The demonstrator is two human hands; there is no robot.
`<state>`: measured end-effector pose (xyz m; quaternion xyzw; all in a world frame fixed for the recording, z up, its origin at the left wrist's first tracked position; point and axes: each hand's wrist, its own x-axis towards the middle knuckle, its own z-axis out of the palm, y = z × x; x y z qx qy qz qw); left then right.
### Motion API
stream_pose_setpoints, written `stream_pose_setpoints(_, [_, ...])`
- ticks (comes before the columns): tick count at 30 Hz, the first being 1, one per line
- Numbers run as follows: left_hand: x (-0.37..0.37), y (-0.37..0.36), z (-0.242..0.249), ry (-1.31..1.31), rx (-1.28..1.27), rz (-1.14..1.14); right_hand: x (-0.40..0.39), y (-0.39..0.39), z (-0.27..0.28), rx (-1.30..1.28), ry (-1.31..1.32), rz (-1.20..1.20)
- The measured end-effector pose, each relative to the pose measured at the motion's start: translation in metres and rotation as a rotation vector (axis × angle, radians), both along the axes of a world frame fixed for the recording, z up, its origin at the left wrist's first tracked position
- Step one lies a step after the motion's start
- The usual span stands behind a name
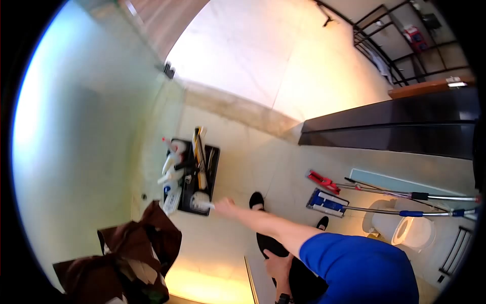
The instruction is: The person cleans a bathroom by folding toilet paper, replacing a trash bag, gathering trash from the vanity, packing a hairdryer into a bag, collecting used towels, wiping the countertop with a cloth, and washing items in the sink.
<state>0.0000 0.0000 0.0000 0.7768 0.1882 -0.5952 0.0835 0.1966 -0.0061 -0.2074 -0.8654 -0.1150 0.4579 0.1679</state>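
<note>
My right hand (226, 208) reaches out to the left, its fingers closed round the white handle of a round-headed brush (201, 199). The brush head is over the near end of a black caddy (214, 164) on the floor. In the caddy stand spray bottles (172, 175) and a long yellow-and-black tool (199, 162). A white bottle with a label (172, 201) leans at its near left corner. My left hand (279, 265), with a dark watch at the wrist, rests on my dark-trousered leg, fingers stretched out and holding nothing.
Brown fabric bags (136, 243) sit at the lower left, near the frosted glass panel (81, 131). On the right are a red-headed mop (324, 181), a blue flat mop (328, 202) and a toilet (412, 233). A dark cabinet (390, 126) juts in above them.
</note>
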Motion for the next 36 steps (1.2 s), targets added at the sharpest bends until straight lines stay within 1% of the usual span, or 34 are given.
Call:
stream_pose_setpoints(1, [0.007,-0.006,0.0,0.006,-0.007,-0.032,-0.043,-0.019,0.013,0.002,-0.275,0.001])
stream_pose_setpoints(2, [0.002,-0.004,-0.009,0.007,-0.04,-0.074,-0.061,-0.035,0.031,0.008,-0.107,-0.143])
stream_pose_setpoints(3, [0.032,0.001,0.001,-0.151,0.091,-0.124,-0.029,-0.015,0.056,0.157,-0.203,-0.276])
stream_pose_setpoints(4, [0.022,-0.009,0.006,-0.23,0.046,-0.196,-0.069,-0.033,0.057,0.15,-0.367,-0.289])
stream_pose_setpoints(5, [0.011,-0.02,0.014,-0.315,-0.006,-0.272,-0.081,-0.066,0.107,0.147,-0.284,-0.391])
stream_pose_setpoints(6, [0.002,-0.031,0.025,-0.395,-0.073,-0.377,-0.101,-0.09,0.142,0.119,-0.263,-0.432])
stream_pose_setpoints(7, [-0.007,-0.035,0.034,-0.479,-0.133,-0.492,-0.133,-0.096,0.128,0.188,-0.238,-0.469])
stream_pose_setpoints(8, [-0.025,-0.03,0.006,-0.602,-0.19,-0.662,-0.127,-0.129,0.211,0.136,-0.135,-0.563])
stream_pose_setpoints(9, [-0.029,-0.033,0.006,-0.693,-0.22,-0.843,-0.147,-0.145,0.217,0.115,-0.153,-0.553])
stream_pose_setpoints(10, [-0.028,-0.049,0.026,-0.636,-0.257,-0.997,-0.171,-0.163,0.222,0.183,-0.19,-0.701])
stream_pose_setpoints(11, [-0.026,-0.066,0.047,-0.586,-0.303,-1.146,-0.201,-0.178,0.217,0.2,-0.282,-0.732])
stream_pose_setpoints(12, [-0.034,-0.074,0.051,-0.566,-0.342,-1.27,-0.223,-0.204,0.246,0.177,-0.163,-0.862])
stream_pose_setpoints(13, [-0.04,-0.083,0.051,-0.541,-0.384,-1.382,-0.255,-0.22,0.241,0.165,-0.188,-0.889])
stream_pose_setpoints(15, [-0.056,-0.103,0.048,-0.453,-0.457,-1.566,-0.319,-0.264,0.263,0.086,-0.177,-1.004])
stream_pose_setpoints(16, [-0.065,-0.115,0.044,-0.392,-0.484,-1.638,-0.356,-0.279,0.275,0.044,-0.136,-1.068])
stream_pose_setpoints(18, [-0.088,-0.137,0.033,-0.236,-0.524,-1.755,-0.439,-0.304,0.282,0.014,-0.061,-1.377])
stream_pose_setpoints(20, [-0.109,-0.161,0.023,-0.064,-0.532,-1.845,-0.53,-0.319,0.288,0.005,-0.11,-1.605])
stream_pose_setpoints(21, [-0.122,-0.177,0.016,0.02,-0.531,-1.886,-0.575,-0.323,0.295,-0.064,-0.131,-1.67])
stream_pose_setpoints(22, [-0.139,-0.198,0.012,0.105,-0.53,-1.92,-0.618,-0.328,0.293,-0.131,-0.065,-1.761])
stream_pose_setpoints(23, [-0.157,-0.219,0.004,0.185,-0.54,-1.955,-0.662,-0.328,0.291,-0.172,-0.09,-1.861])
stream_pose_setpoints(24, [-0.175,-0.243,-0.007,0.268,-0.575,-1.972,-0.703,-0.328,0.281,-0.171,0.011,-1.971])
stream_pose_setpoints(25, [-0.224,-0.267,0.04,0.058,-0.62,-2.089,-0.74,-0.328,0.307,-0.262,0.091,-2.084])
stream_pose_setpoints(26, [-0.245,-0.291,0.031,0.067,-0.814,-2.034,-0.78,-0.328,0.325,-0.226,0.08,-2.223])
stream_pose_setpoints(27, [-0.267,-0.312,0.025,0.087,-0.926,-2.011,-0.803,-0.322,0.323,-0.253,0.141,-2.341])
stream_pose_setpoints(28, [-0.304,-0.337,0.036,0.084,-0.906,-1.983,-0.835,-0.317,0.313,-0.26,0.196,-2.451])
stream_pose_setpoints(29, [-0.347,-0.362,0.073,0.06,-0.952,-1.965,-0.866,-0.31,0.302,-0.293,0.189,-2.548])
stream_pose_setpoints(30, [-0.376,-0.382,0.073,0.055,-1.105,-1.886,-0.891,-0.303,0.294,-0.331,0.182,-2.642])
stream_pose_setpoints(31, [-0.407,-0.399,0.086,0.043,-1.183,-1.781,-0.91,-0.296,0.29,-0.37,0.148,-2.752])
stream_pose_setpoints(32, [-0.434,-0.413,0.099,0.052,-1.188,-1.661,-0.93,-0.291,0.287,-0.421,0.107,-2.858])
stream_pose_setpoints(33, [-0.459,-0.429,0.106,0.097,-1.226,-1.603,-0.953,-0.289,0.283,-0.482,0.058,-2.962])
stream_pose_setpoints(35, [-0.494,-0.456,0.106,0.121,-1.192,-1.575,-0.982,-0.277,0.25,-0.535,0.031,-3.11])
stream_pose_setpoints(36, [-0.51,-0.467,0.099,0.12,-1.167,-1.613,-0.996,-0.279,0.249,-0.562,0.019,-3.175])
